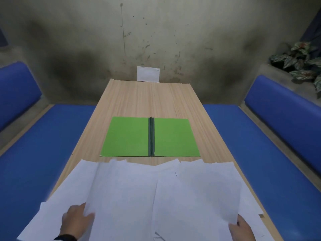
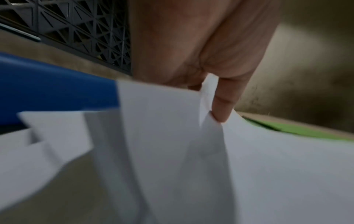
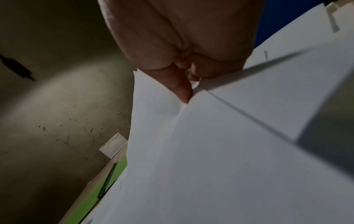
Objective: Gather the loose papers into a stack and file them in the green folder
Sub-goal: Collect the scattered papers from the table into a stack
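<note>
A booth-style seating nook, like a canteen or café corner: blue padded seats (image 1: 246, 136) flank a long wood-grain bench (image 1: 139, 100) against a stained concrete wall (image 1: 156, 32), a leafy potted plant (image 1: 300, 60) at upper right.

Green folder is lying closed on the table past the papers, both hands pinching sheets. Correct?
Not quite. The green folder lies open, both covers flat with the spine in the middle, as the head view shows. The rest holds: it sits beyond the papers, and the left hand and right hand each pinch sheets.

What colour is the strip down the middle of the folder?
Dark green strip, darker than the bright green folder. Head view shows it best.
</note>
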Motion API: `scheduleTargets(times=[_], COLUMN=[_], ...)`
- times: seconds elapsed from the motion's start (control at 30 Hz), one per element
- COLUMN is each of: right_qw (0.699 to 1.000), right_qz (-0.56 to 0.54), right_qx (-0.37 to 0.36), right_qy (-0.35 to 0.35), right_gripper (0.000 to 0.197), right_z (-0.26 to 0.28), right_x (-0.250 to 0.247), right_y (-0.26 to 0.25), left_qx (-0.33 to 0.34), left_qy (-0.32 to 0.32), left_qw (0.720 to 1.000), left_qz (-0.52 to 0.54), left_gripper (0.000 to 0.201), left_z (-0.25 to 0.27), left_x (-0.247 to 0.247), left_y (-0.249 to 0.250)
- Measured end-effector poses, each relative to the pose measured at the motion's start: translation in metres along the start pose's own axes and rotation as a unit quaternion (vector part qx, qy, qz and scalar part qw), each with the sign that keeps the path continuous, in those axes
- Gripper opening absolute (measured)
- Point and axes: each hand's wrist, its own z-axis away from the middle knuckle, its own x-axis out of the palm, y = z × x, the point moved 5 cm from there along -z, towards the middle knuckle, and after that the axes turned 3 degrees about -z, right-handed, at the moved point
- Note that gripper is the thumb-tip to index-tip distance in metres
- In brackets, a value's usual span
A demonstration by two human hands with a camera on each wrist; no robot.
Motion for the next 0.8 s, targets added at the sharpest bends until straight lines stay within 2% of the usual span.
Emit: scheduleTargets(times=[0.03,0.07,0.13,0.23,0.3,0.37,0.43,0.5,0.6,0.67,0.73,0.77,0.8], right_qw=[0.998,0.998,0.99,0.994,0.995,0.997,0.998,0.999,1.0,1.0,0.999,0.998,0.997], right_qz=[0.061,0.044,0.137,0.106,0.098,0.071,0.063,0.031,0.012,0.004,-0.001,-0.006,-0.016], right_qx=[-0.004,0.01,0.014,0.014,0.01,0.011,-0.002,0.002,-0.003,-0.016,-0.036,-0.043,-0.048], right_qy=[0.028,0.032,0.009,-0.001,-0.01,-0.016,-0.027,-0.036,-0.018,-0.017,-0.034,-0.046,-0.061], right_gripper=[0.034,0.034,0.035,0.036,0.037,0.033,0.021,0.021,0.024,0.022,0.027,0.029,0.03], right_z=[0.022,0.015,0.013,0.009,0.004,0.005,0.004,0.003,0.0,0.003,0.006,0.01,0.013], right_x=[-0.043,-0.001,0.002,0.009,0.01,0.011,0.012,0.012,0.009,0.008,0.012,0.016,0.022], right_y=[-0.004,-0.001,-0.003,-0.001,-0.003,-0.004,-0.006,-0.006,-0.012,-0.023,-0.032,-0.037,-0.041], left_qx=[-0.011,-0.016,-0.004,0.009,0.017,0.061,0.117,0.162,0.218,0.25,0.268,0.262,0.256], left_qy=[-0.001,-0.009,-0.036,-0.061,-0.029,-0.002,0.001,-0.016,-0.079,-0.139,-0.178,-0.182,-0.18], left_qw=[1.0,0.999,0.999,0.998,0.996,0.992,0.983,0.969,0.938,0.895,0.848,0.826,0.808], left_qz=[-0.025,-0.027,-0.004,0.032,0.084,0.114,0.144,0.188,0.259,0.342,0.422,0.464,0.499], left_gripper=[0.039,0.039,0.04,0.046,0.057,0.065,0.05,0.03,0.029,0.029,0.062,0.067,0.063], left_z=[0.001,-0.001,0.0,0.005,0.014,0.029,0.043,0.062,0.094,0.114,0.119,0.116,0.114], left_x=[0.002,0.004,0.011,0.01,-0.001,-0.018,-0.038,-0.059,-0.085,-0.098,-0.104,-0.104,-0.103], left_y=[-0.005,-0.009,-0.011,-0.01,-0.005,0.011,0.026,0.041,0.065,0.079,0.083,0.084,0.087])
